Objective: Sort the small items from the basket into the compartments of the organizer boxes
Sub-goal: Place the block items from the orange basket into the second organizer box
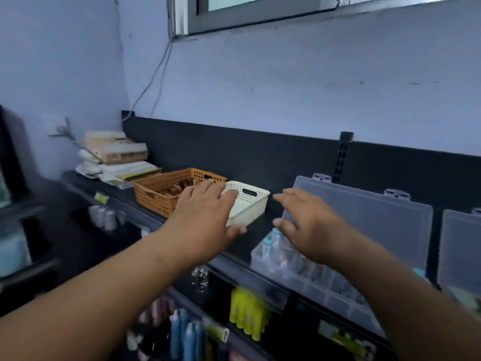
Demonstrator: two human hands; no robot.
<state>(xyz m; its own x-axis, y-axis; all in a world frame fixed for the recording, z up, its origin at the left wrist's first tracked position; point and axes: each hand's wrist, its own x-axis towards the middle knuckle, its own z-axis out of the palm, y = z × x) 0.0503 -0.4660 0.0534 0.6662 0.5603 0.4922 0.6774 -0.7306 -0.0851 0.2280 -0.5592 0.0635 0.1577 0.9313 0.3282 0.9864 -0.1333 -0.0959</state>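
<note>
Holding the left hand (208, 212), fingers wide and empty, over the cream basket (256, 204) while hovering the right hand (307, 227), likewise splayed, above the open organizer box (325, 290) just right of it, apparently preparing a pickup and needing next a firm rim grip.

Shelf (257, 238) runs across in front of you. Paper stack (117, 157) sits on it at your 10 o'clock. Bigger basket (161, 188) at 11, small items (174, 190) in it. Smaller basket (256, 204) just beside, at its 3 o'clock. Organizer box (312, 280) at your 1, lid (364, 217) upright behind it. Second organizer box (460, 246) at 3. Your left hand (205, 217) is over the smaller basket, your right hand (309, 225) over the organizer box.
</note>
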